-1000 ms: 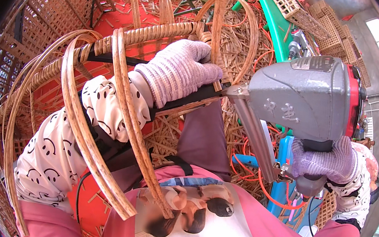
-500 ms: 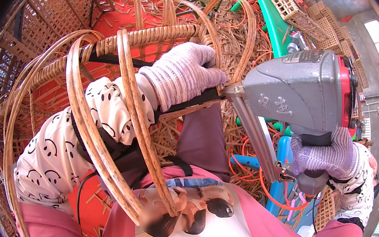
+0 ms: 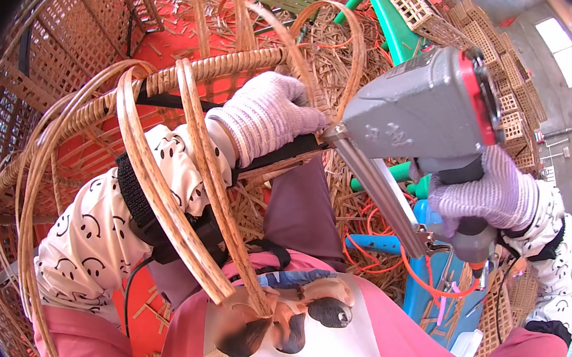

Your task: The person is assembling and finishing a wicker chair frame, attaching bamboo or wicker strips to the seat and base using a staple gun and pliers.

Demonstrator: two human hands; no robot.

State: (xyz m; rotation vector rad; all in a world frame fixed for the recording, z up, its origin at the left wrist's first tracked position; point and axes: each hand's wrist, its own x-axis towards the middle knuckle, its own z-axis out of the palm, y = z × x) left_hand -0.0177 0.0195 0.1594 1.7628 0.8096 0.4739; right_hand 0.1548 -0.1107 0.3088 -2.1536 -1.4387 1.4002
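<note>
A large woven rattan basket frame with a wrapped rim leans across my lap, and long bent rattan strips loop up from it over my left forearm. My left hand, in a lilac-and-white knitted glove, is closed on the frame's dark-backed edge by the corner; its fingertips are partly hidden. In my right hand, gloved alike, is a grey air-powered staple gun with a red band, gripped by its handle. The gun's nose meets the frame corner just right of my left fingertips, and its slanted magazine points down toward me.
An orange air hose loops beneath the gun beside a blue stool or bench. Cut strips litter the red floor. Finished lattice panels are stacked at the far right, beyond a green table edge. Another woven basket stands left.
The staple gun has swung, its rear rising and moving left, with its nose still at the corner. My left hand and the frame have shifted slightly left.
</note>
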